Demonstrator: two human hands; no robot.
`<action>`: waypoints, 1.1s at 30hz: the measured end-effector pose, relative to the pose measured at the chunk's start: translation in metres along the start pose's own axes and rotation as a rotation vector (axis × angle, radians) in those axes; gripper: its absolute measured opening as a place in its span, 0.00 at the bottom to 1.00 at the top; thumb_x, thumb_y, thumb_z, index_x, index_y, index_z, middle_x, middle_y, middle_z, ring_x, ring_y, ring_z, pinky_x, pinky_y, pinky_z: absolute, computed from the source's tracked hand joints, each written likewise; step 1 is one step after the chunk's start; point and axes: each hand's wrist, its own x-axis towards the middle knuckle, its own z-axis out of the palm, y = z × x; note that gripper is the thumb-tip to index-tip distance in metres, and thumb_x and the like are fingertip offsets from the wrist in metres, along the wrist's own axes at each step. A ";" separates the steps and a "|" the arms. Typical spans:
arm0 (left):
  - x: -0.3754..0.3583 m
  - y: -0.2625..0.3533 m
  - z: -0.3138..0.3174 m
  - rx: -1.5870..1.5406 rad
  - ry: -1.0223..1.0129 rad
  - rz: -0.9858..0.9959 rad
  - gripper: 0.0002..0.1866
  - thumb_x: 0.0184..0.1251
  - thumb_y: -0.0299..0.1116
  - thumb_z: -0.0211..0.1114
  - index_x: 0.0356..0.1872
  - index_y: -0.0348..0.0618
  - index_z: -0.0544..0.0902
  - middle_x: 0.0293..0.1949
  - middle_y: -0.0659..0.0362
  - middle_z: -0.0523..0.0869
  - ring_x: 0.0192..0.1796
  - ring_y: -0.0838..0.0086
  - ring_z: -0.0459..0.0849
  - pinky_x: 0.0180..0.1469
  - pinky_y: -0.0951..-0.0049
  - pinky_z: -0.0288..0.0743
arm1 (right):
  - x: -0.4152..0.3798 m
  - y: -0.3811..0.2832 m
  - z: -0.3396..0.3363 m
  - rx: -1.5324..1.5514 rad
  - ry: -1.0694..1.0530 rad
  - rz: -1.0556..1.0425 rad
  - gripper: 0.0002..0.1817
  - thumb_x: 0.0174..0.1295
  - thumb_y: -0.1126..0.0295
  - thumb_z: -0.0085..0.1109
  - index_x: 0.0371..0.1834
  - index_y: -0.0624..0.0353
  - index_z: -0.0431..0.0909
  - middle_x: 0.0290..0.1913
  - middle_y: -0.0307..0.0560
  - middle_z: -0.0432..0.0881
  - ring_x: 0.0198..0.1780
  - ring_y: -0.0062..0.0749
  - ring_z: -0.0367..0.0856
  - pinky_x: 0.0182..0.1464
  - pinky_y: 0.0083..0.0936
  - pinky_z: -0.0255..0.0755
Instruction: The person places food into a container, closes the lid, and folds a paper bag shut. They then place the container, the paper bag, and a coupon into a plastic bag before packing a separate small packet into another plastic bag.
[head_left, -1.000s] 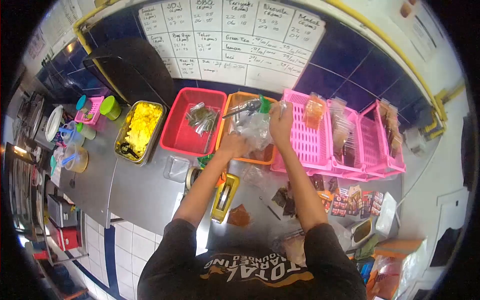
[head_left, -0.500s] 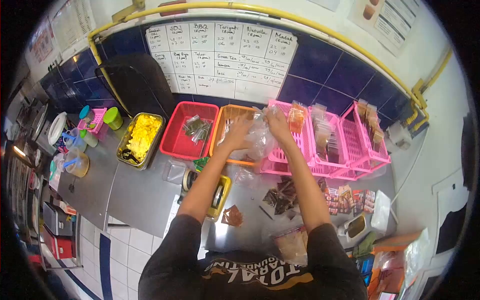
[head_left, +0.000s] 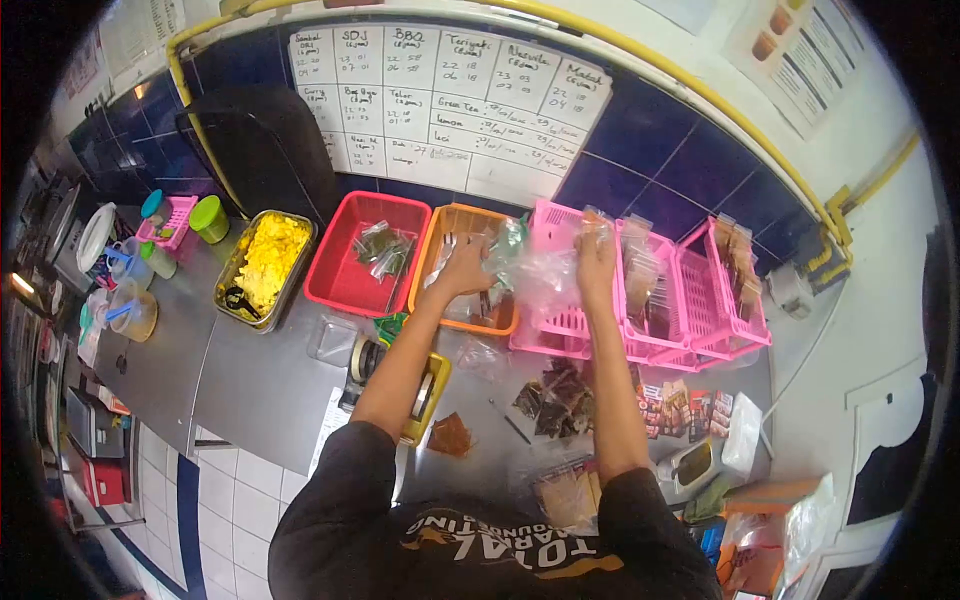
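My left hand (head_left: 465, 268) is over the orange basket (head_left: 510, 318), its fingers bent near forks and clear plastic; whether it grips anything is unclear. A crumpled clear plastic bag (head_left: 540, 278) stretches between my two hands, blurred, above the edge where the orange basket meets a pink basket (head_left: 552, 342). My right hand (head_left: 596, 262) is closed at the right side of this bag, over the pink basket, by the orange-brown packets at its back. The red basket (head_left: 325, 285), holding small clear and dark packets (head_left: 382, 250), stands left of the orange one.
A metal tray of yellow food (head_left: 272, 260) stands at the left. Further right are pink baskets with upright packets (head_left: 738, 265). Nearer me lie dark packets (head_left: 560, 400), a brown packet (head_left: 452, 435), a yellow tape holder (head_left: 440, 375), red printed packets (head_left: 675, 408) and a white container (head_left: 690, 468).
My right hand has moved right, away from my left hand, and the plastic bag is now spread between them over the pink basket. The camera view has shifted slightly.
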 end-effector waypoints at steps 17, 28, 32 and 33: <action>0.009 -0.005 -0.050 -0.261 0.201 0.014 0.08 0.66 0.32 0.60 0.32 0.37 0.78 0.36 0.47 0.72 0.44 0.56 0.73 0.49 0.56 0.67 | -0.038 -0.068 -0.027 -0.415 -0.840 0.091 0.17 0.72 0.66 0.57 0.26 0.65 0.75 0.20 0.29 0.67 0.25 0.14 0.63 0.25 0.23 0.59; 0.051 -0.051 -0.067 -0.080 0.277 0.147 0.10 0.67 0.35 0.60 0.36 0.38 0.81 0.38 0.46 0.73 0.46 0.53 0.72 0.51 0.55 0.68 | -0.053 -0.089 -0.078 -0.303 -0.613 0.279 0.09 0.67 0.73 0.58 0.46 0.62 0.85 0.27 0.32 0.77 0.31 0.14 0.70 0.33 0.22 0.68; 0.048 -0.046 -0.041 0.217 0.248 0.137 0.18 0.73 0.43 0.57 0.51 0.41 0.83 0.49 0.42 0.77 0.55 0.49 0.74 0.60 0.57 0.69 | -0.060 -0.104 -0.096 -0.263 -0.540 0.305 0.07 0.67 0.75 0.56 0.42 0.63 0.84 0.29 0.28 0.77 0.32 0.12 0.70 0.34 0.20 0.66; 0.053 -0.038 -0.039 0.042 0.265 0.184 0.20 0.74 0.44 0.56 0.55 0.41 0.82 0.53 0.42 0.77 0.58 0.50 0.74 0.63 0.58 0.68 | -0.060 -0.105 -0.100 -0.269 -0.532 0.330 0.07 0.68 0.74 0.55 0.39 0.65 0.82 0.29 0.29 0.77 0.32 0.13 0.69 0.34 0.20 0.65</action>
